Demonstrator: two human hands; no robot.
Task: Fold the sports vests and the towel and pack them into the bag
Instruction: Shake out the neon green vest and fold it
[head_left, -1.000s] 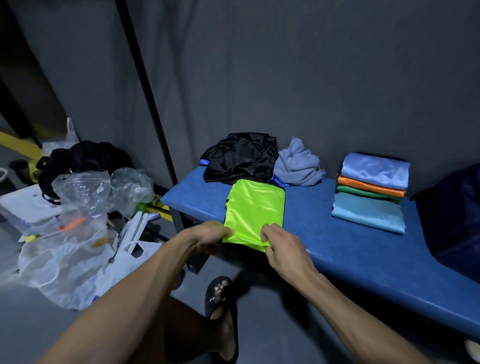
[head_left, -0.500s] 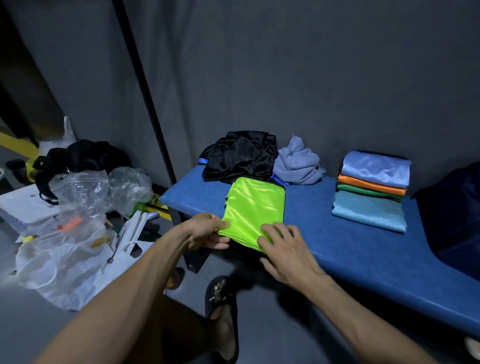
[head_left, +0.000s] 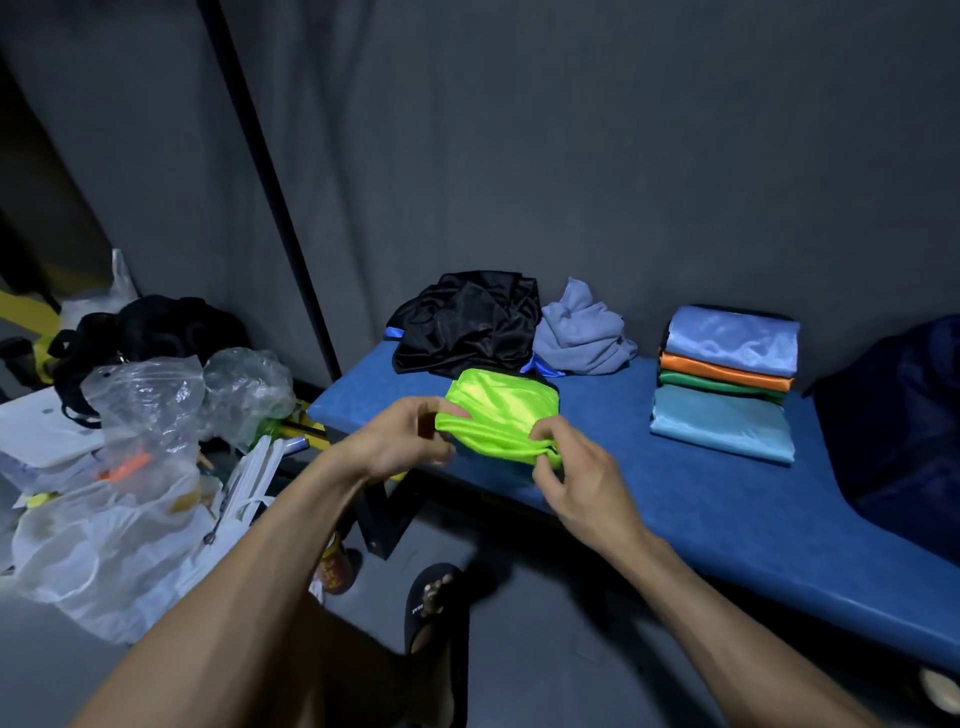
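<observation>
A neon green vest (head_left: 501, 413) lies on the blue bench (head_left: 701, 499), its near edge lifted and folding away from me. My left hand (head_left: 402, 441) pinches its near left corner and my right hand (head_left: 569, 462) pinches its near right corner. Behind it sit a crumpled black vest (head_left: 467, 322) and a crumpled grey-blue towel (head_left: 582, 330). To the right is a stack of folded vests (head_left: 727, 379): light blue, orange, green and teal. A dark navy bag (head_left: 904, 421) stands at the bench's right end.
Left of the bench, clear plastic bags (head_left: 135, 457) and a black bundle (head_left: 156, 332) crowd the floor. A grey wall runs behind the bench. My foot in a black slipper (head_left: 434, 608) stands on the floor below the bench edge.
Both hands have taken the green vest's near edge and lifted it off the bench, carrying it back over the rest of the vest, which now looks shorter.
</observation>
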